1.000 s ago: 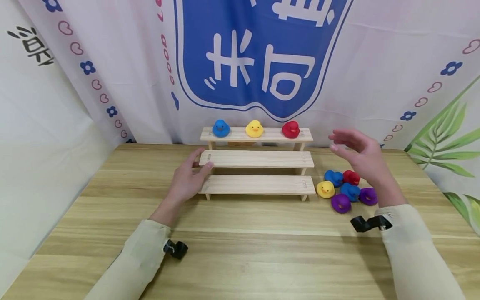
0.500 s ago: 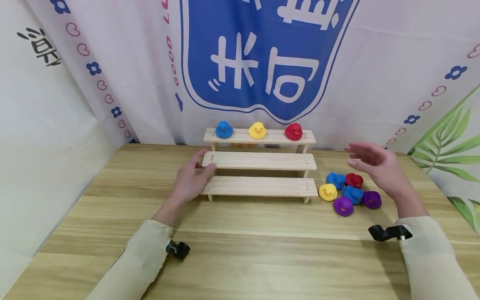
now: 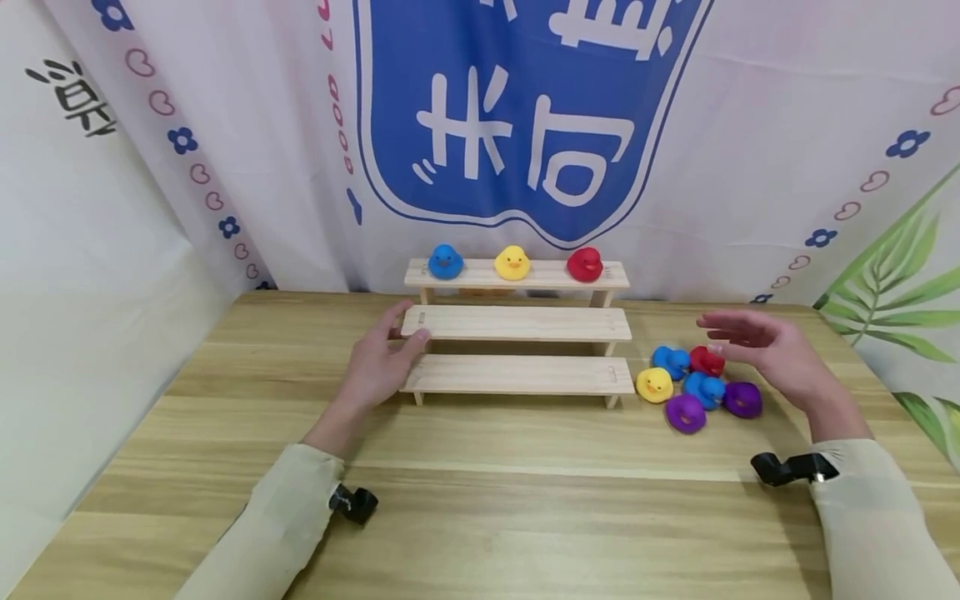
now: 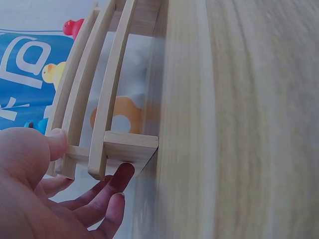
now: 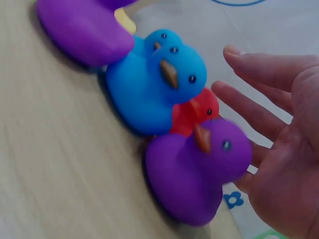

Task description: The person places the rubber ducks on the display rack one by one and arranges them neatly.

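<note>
A three-tier wooden display stand stands at the back of the table in the head view. My left hand holds its left end, thumb on the middle tier and fingers at the side; the left wrist view shows the fingertips by the end support. Blue, yellow and red rubber ducks sit on the top tier. My right hand hovers with extended fingers beside a cluster of ducks, its fingertips over the red duck. Nothing is in its grasp. A purple duck sits nearest it in the right wrist view.
The cluster right of the stand also has two blue ducks, a yellow duck and another purple duck. A printed curtain hangs right behind the stand. The wooden table extends toward the front.
My right hand has moved right and lowered toward the duck cluster. The left hand keeps its place on the stand, and the ducks stay where they were.
</note>
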The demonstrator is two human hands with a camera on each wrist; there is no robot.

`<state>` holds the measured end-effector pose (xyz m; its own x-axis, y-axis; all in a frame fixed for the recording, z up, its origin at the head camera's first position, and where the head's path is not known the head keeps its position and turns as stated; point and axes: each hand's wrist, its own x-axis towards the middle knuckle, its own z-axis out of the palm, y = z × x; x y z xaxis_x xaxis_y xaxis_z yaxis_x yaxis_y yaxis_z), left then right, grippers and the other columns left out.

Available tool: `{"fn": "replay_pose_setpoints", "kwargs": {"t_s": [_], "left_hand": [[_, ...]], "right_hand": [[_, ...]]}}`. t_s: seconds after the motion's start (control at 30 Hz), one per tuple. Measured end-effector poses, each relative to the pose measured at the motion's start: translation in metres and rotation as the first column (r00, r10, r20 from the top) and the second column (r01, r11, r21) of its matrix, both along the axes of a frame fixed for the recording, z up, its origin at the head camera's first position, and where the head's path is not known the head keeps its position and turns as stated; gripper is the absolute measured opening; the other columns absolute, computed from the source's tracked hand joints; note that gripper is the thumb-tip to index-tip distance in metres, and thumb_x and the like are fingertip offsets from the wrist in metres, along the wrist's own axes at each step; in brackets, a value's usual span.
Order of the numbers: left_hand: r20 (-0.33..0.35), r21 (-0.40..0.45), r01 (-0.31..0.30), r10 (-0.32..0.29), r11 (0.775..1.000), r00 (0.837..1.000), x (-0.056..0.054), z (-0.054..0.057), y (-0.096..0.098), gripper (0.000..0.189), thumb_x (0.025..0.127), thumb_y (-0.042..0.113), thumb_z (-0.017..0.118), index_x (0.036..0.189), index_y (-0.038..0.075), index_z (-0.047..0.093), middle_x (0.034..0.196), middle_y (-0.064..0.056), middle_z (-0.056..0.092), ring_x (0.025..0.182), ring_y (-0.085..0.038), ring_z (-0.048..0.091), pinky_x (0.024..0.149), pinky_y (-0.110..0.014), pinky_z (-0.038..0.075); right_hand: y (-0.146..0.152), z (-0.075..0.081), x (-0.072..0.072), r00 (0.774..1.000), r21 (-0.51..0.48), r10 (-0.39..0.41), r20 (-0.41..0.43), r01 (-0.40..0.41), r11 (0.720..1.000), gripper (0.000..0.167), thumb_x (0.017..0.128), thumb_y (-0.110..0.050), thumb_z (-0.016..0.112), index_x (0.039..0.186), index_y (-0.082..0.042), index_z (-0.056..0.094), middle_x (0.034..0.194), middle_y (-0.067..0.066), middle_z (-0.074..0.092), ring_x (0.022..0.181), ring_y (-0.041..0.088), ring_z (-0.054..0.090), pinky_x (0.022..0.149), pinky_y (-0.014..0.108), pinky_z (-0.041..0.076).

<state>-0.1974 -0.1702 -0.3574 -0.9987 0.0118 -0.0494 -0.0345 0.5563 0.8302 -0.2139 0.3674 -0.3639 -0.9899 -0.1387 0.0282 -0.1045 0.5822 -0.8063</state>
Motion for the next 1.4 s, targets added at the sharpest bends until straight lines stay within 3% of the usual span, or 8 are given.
{"fn": "replay_pose_setpoints", "kwargs": {"t_s": [0.23,0.53,0.67,0.8,0.9,1.07,1.27,1.4], "left_hand": [[-0.009,0.001,0.003,-0.003,1.000,1.000,-0.001,-0.001,-0.002,0.071,0.109,0.047,0.055,0.170,0.026,0.026,0.162,-0.027,0.045,0.146,-0.044,0.049,0.113,-0.062,0.049],[-0.012,-0.005,0.013,-0.013,1.000,1.000,-0.002,-0.002,-0.001,0.069,0.109,0.047,0.055,0.169,0.027,0.027,0.160,-0.026,0.047,0.145,-0.043,0.051,0.111,-0.060,0.051],[-0.010,-0.011,0.017,-0.017,1.000,1.000,-0.001,-0.001,-0.001,0.070,0.109,0.048,0.054,0.170,0.026,0.026,0.162,-0.027,0.045,0.146,-0.044,0.050,0.112,-0.061,0.050],[-0.013,-0.013,0.015,-0.015,1.000,1.000,-0.001,-0.001,0.000,0.071,0.110,0.047,0.054,0.170,0.024,0.025,0.162,-0.029,0.044,0.146,-0.045,0.051,0.112,-0.061,0.051],[-0.013,-0.011,0.014,-0.014,1.000,1.000,-0.001,-0.001,0.000,0.071,0.109,0.047,0.054,0.170,0.024,0.025,0.161,-0.029,0.046,0.144,-0.045,0.052,0.111,-0.060,0.051],[-0.019,-0.011,0.015,-0.015,1.000,1.000,-0.002,-0.001,-0.001,0.071,0.109,0.048,0.054,0.170,0.024,0.025,0.159,-0.028,0.048,0.143,-0.044,0.054,0.112,-0.059,0.051],[-0.017,-0.009,0.014,-0.014,1.000,1.000,-0.001,-0.001,0.000,0.071,0.109,0.048,0.054,0.170,0.024,0.026,0.157,-0.027,0.050,0.142,-0.043,0.055,0.112,-0.059,0.051],[-0.012,-0.006,0.013,-0.013,1.000,1.000,-0.001,-0.001,-0.001,0.071,0.109,0.048,0.055,0.170,0.026,0.025,0.159,-0.027,0.048,0.144,-0.043,0.053,0.113,-0.060,0.050]], "right_hand": [[0.009,-0.006,-0.001,0.997,0.045,0.028,0.074,-0.032,0.998,0.054,0.103,-0.032,0.071,0.151,-0.012,0.057,0.134,-0.019,0.068,0.110,-0.010,0.064,0.088,0.012,0.054],[0.015,-0.012,0.002,0.992,0.051,0.051,0.118,-0.058,0.997,0.058,0.100,-0.031,0.075,0.151,-0.009,0.057,0.125,-0.029,0.065,0.110,-0.008,0.062,0.090,0.014,0.053],[0.016,-0.012,0.002,0.989,0.106,0.054,0.136,-0.068,0.992,0.059,0.098,-0.034,0.077,0.150,-0.012,0.059,0.134,-0.014,0.065,0.111,-0.005,0.061,0.092,0.015,0.050],[0.014,-0.012,-0.001,0.984,0.168,0.029,0.176,-0.060,0.984,0.061,0.098,-0.042,0.076,0.151,-0.017,0.059,0.147,0.007,0.061,0.114,0.000,0.057,0.099,0.029,0.046],[0.010,-0.011,-0.003,0.982,0.182,0.015,0.188,-0.049,0.982,0.062,0.099,-0.046,0.073,0.152,-0.017,0.059,0.151,0.015,0.059,0.121,0.011,0.057,0.103,0.039,0.043],[0.006,-0.012,-0.005,0.984,0.183,0.009,0.179,-0.042,0.982,0.061,0.102,-0.046,0.070,0.152,-0.013,0.057,0.151,0.020,0.058,0.131,0.033,0.056,0.102,0.040,0.044],[0.007,-0.014,-0.006,0.987,0.200,0.015,0.158,-0.047,0.979,0.061,0.101,-0.043,0.073,0.151,-0.010,0.058,0.150,0.022,0.059,0.132,0.038,0.057,0.096,0.030,0.046],[0.005,-0.012,-0.006,0.988,0.212,-0.007,0.152,-0.026,0.977,0.064,0.100,-0.048,0.072,0.149,-0.010,0.059,0.148,0.022,0.060,0.131,0.039,0.057,0.096,0.031,0.045]]}}
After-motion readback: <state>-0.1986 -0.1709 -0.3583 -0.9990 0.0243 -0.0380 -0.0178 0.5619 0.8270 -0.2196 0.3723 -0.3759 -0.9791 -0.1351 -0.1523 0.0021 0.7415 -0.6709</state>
